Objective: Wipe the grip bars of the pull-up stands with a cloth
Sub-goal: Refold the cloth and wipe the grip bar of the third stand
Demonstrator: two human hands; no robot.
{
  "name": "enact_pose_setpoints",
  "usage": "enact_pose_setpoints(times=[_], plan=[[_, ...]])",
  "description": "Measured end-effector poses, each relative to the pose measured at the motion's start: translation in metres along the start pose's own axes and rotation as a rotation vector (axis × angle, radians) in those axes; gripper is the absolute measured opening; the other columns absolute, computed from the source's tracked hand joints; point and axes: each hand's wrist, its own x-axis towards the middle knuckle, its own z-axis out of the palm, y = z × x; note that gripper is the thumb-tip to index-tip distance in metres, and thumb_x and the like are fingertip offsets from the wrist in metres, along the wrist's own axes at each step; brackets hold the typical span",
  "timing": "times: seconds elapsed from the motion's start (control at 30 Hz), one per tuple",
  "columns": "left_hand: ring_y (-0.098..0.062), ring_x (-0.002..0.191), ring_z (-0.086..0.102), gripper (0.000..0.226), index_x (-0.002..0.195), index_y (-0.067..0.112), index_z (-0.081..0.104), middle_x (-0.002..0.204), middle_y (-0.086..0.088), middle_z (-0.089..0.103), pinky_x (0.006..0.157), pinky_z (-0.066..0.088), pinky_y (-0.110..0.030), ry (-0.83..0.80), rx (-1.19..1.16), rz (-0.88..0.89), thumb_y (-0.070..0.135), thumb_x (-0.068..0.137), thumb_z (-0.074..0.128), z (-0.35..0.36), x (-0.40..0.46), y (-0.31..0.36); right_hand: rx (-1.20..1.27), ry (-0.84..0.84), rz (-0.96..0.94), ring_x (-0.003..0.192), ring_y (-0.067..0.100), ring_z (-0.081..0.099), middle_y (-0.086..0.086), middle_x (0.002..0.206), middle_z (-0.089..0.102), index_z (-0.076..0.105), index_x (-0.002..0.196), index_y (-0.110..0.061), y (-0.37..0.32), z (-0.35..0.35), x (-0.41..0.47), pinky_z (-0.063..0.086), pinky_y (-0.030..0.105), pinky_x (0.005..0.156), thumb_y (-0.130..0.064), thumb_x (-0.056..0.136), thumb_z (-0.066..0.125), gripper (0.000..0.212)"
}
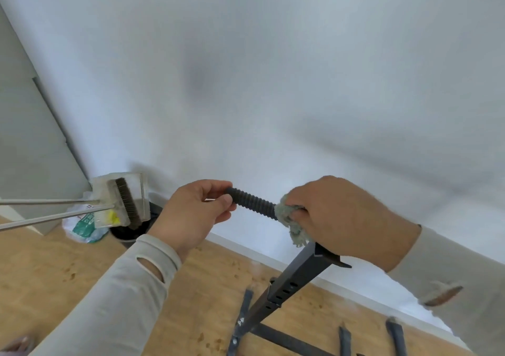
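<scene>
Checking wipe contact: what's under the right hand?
The cloth, bunched round the ribbed grip bar and held by the right hand. The bar's stretch beneath cloth and hand is covered.

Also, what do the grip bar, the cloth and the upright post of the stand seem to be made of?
Grip bar: probably rubber or foam sleeve, matte black, with ribbed rings. Cloth: soft fluffy fabric, perhaps microfibre or terry, pale grey-green with a frayed edge. Upright post: likely painted steel, a dark square tube with sharp edges and punched adjustment holes.
</scene>
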Motion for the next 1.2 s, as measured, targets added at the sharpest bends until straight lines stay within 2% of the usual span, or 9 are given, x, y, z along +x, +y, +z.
enact_pose_setpoints(times=[0.07,0.23,0.37,0.5,0.6,0.7,0.87,1.0,1.2], plan=[[-0.015,0.092,0.076,0.021,0.115,0.013,0.070,0.104,-0.008,0.076,0.081,0.061,-0.024,-0.009,-0.023,-0.010,0.005,0.097,0.063,-0.001,0.002,-0.001,0.097,0.036,-0.006,0.072,0.013,0.062,-0.003,0.079,0.072,0.063,0.082,-0.020,-0.014,0.004,0.019,0.048,0.027,0.067,-0.018,0.088,0.064,0.006],[-0.027,0.099,0.075,0.018,0.107,0.007,0.074,0.099,-0.014,0.079,0.090,0.057,-0.035,-0.059,-0.075,-0.002,-0.001,0.096,0.061,-0.001,0.002,-0.005,0.327,0.260,-0.041,0.075,0.020,0.063,-0.005,0.085,0.070,0.057,0.076,-0.029,-0.051,0.018,0.075,0.054,0.039,0.069,-0.023,0.096,0.050,0.022],[-0.020,0.094,0.076,0.017,0.109,0.010,0.072,0.097,-0.008,0.080,0.085,0.058,-0.031,-0.037,-0.073,-0.003,0.003,0.095,0.065,-0.001,0.002,-0.007,0.178,0.115,-0.129,0.071,0.016,0.055,-0.008,0.076,0.057,0.051,0.077,-0.026,-0.036,0.007,0.063,0.043,0.032,0.061,-0.024,0.104,0.046,0.027],[-0.017,0.093,0.076,0.021,0.113,0.012,0.069,0.099,-0.006,0.079,0.085,0.059,-0.033,-0.017,-0.081,-0.012,0.002,0.096,0.063,-0.002,0.003,-0.008,-0.156,-0.060,-0.106,0.080,0.017,0.056,-0.007,0.084,0.058,0.050,0.086,-0.022,-0.005,-0.003,0.027,0.051,0.034,0.076,-0.017,0.101,0.048,0.016],[-0.018,0.093,0.077,0.019,0.113,0.013,0.069,0.101,-0.007,0.078,0.083,0.060,-0.035,-0.025,-0.100,-0.026,0.004,0.097,0.062,-0.002,0.003,-0.006,-0.240,-0.144,-0.068,0.083,0.015,0.051,-0.006,0.092,0.059,0.049,0.092,-0.020,0.002,-0.009,0.012,0.040,0.028,0.074,-0.019,0.104,0.043,0.014],[-0.021,0.088,0.077,0.013,0.110,0.010,0.068,0.096,-0.009,0.078,0.077,0.062,-0.034,-0.023,-0.133,-0.034,0.012,0.098,0.062,0.001,0.002,-0.002,-0.171,-0.071,-0.025,0.073,0.015,0.049,-0.008,0.078,0.050,0.046,0.084,-0.022,0.000,-0.007,0.009,0.037,0.029,0.064,-0.024,0.105,0.041,0.022],[-0.025,0.083,0.077,0.010,0.105,0.006,0.068,0.090,-0.015,0.078,0.073,0.063,-0.030,0.026,-0.147,0.001,0.010,0.097,0.064,0.007,0.001,-0.003,0.295,0.054,0.012,0.064,0.005,0.069,-0.005,0.078,0.072,0.064,0.084,-0.020,-0.028,0.004,0.043,0.051,0.025,0.060,-0.015,0.098,0.046,0.022],[-0.024,0.083,0.076,0.011,0.099,0.006,0.070,0.087,-0.012,0.078,0.083,0.059,-0.038,0.005,-0.198,-0.009,0.015,0.093,0.067,0.004,-0.001,-0.006,0.363,0.103,-0.033,0.084,0.020,0.066,-0.001,0.096,0.071,0.069,0.095,-0.020,-0.049,0.007,0.083,0.057,0.039,0.073,-0.015,0.098,0.046,0.024],[-0.022,0.086,0.077,0.014,0.108,0.007,0.068,0.090,-0.011,0.079,0.078,0.063,-0.030,0.003,-0.200,-0.007,0.007,0.095,0.063,0.001,-0.004,-0.008,0.011,-0.100,-0.108,0.078,0.019,0.061,-0.004,0.085,0.065,0.066,0.095,-0.018,-0.004,-0.015,0.034,0.051,0.035,0.074,-0.023,0.103,0.050,0.018]])
